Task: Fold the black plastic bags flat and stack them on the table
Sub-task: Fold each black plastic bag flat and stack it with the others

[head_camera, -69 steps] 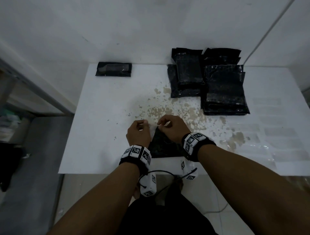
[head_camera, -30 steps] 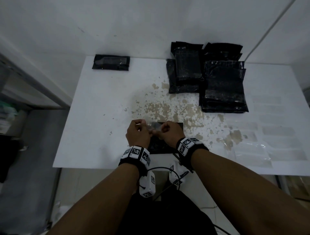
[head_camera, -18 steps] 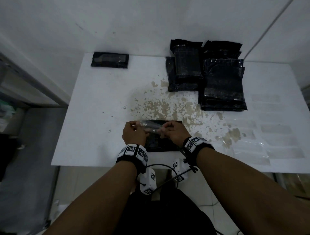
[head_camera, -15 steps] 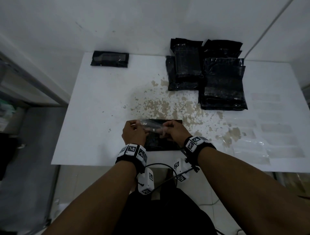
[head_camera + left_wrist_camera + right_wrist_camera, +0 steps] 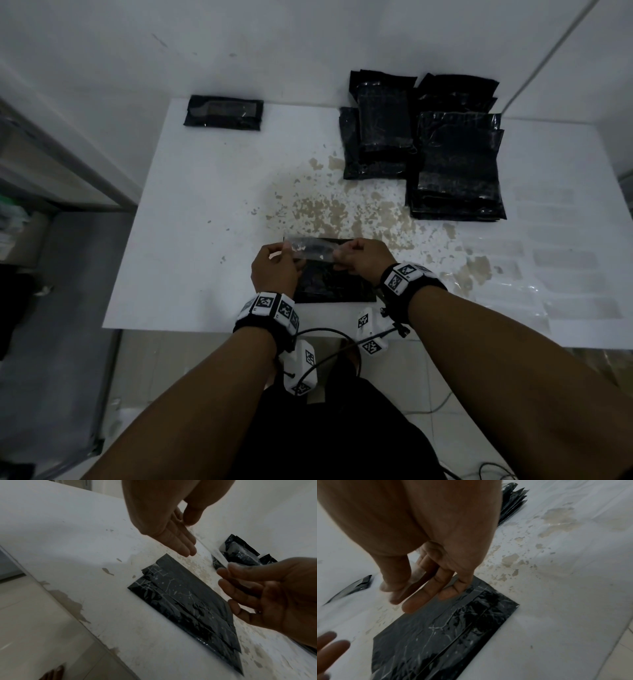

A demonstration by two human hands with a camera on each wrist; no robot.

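A folded black bag [image 5: 329, 284] lies flat near the table's front edge, also in the left wrist view [image 5: 188, 608] and the right wrist view [image 5: 445, 635]. Just above its far edge my left hand [image 5: 274, 267] and right hand [image 5: 363, 257] each pinch one end of a clear plastic strip [image 5: 310, 248] stretched between them. In the wrist views the left hand [image 5: 171, 534] and right hand [image 5: 428, 574] hover over the bag with thumb against fingers; the strip is barely visible there.
The white table [image 5: 205, 205] has peeled, stained patches in the middle. Two piles of black bags [image 5: 455, 168] [image 5: 380, 137] sit at the back right, and a small folded black stack [image 5: 224, 112] at the back left. Clear plastic pieces [image 5: 565, 274] lie on the right.
The bag stood raised under my hands 2.3 s ago; it now lies flat. My hands have drawn apart, stretching the clear strip between them.
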